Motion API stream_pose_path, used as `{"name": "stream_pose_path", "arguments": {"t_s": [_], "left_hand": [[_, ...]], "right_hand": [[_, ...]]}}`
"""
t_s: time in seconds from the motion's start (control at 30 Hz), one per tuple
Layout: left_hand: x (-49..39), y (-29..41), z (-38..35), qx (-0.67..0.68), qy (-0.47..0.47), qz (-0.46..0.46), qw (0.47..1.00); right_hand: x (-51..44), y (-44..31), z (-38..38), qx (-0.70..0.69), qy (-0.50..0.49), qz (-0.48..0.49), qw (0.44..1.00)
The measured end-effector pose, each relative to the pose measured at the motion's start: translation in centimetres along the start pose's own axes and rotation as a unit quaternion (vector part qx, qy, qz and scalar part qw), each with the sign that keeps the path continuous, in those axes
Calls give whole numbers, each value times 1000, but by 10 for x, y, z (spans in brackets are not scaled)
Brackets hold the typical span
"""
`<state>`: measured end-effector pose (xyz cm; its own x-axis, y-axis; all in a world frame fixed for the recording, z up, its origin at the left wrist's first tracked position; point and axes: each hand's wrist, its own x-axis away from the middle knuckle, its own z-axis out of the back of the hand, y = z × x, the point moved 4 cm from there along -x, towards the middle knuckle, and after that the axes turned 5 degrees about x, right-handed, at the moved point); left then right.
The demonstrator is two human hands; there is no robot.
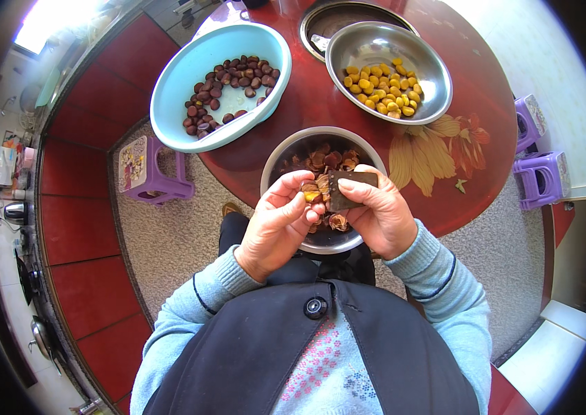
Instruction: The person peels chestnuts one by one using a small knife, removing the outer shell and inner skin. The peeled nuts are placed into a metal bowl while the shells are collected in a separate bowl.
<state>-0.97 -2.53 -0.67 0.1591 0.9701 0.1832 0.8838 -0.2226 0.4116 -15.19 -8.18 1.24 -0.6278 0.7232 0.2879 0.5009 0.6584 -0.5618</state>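
Between the fingertips of my left hand (276, 223) is a partly peeled chestnut (313, 195), its yellow flesh showing beside a strip of brown shell. My right hand (384, 218) grips a flat dark blade-like tool (358, 188), thumb pressed on its face. The tool's left edge meets the loose shell at the nut. Both hands are over a metal bowl (322, 134) that holds curled chestnut shells (338, 222). Behind it to the left, a light blue plastic basin (166, 98) holds unpeeled brown chestnuts (243, 77). At the right a steel bowl (434, 67) contains peeled yellow chestnuts (384, 88).
The bowls and basin are on or at a round red table (308, 98) with a flower pattern (425, 150). A dark round inset (360, 13) lies at its far side. Purple stools stand left (155, 171) and right (542, 179). Red cabinets (80, 225) line the left.
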Motion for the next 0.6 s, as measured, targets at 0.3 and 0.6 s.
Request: {"name": "stream_pose_path", "arguments": {"t_s": [0.3, 0.6], "left_hand": [[-2, 4, -14, -60, 31, -21, 998], [-3, 5, -5, -90, 37, -42, 994]], "right_hand": [[1, -7, 5, 136, -4, 93, 986], [-5, 1, 9, -5, 10, 21, 1000]]}}
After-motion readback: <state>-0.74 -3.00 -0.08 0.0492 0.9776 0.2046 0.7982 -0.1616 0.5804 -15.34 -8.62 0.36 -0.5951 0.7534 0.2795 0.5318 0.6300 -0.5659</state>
